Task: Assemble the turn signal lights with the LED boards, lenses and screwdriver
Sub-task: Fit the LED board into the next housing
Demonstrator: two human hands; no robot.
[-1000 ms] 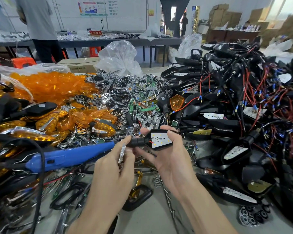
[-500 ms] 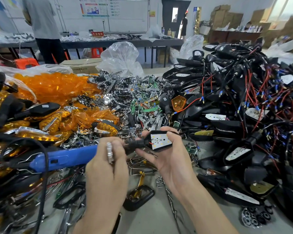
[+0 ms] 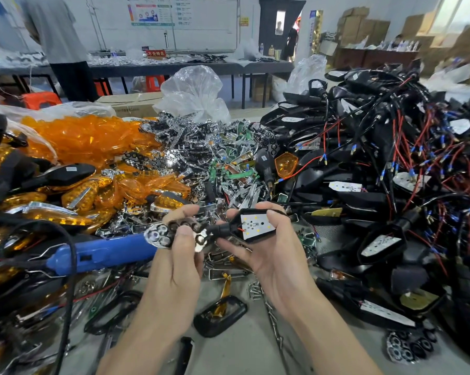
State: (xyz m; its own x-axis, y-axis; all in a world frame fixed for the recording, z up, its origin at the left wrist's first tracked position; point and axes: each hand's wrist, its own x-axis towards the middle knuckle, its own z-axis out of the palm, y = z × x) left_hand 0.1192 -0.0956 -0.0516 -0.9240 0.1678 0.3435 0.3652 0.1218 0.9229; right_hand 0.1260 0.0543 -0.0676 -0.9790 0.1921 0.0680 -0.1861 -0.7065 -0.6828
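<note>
left hand: fingers pinch chrome multi-cup reflector strip | right hand: fingers curl round black turn-signal housing with white LED board, board face-up | both parts above grey tabletop, just beside each other

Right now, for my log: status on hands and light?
Left hand grips reflector. Right hand holds housing, LED board up. Reflector not yet seated. Screwdriver lies left, untouched.

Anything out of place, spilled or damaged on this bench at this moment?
Nothing looks damaged. A few screws lie loose on the table beside the right hand, which holds a black light housing; the left hand pinches a chrome reflector.
</note>
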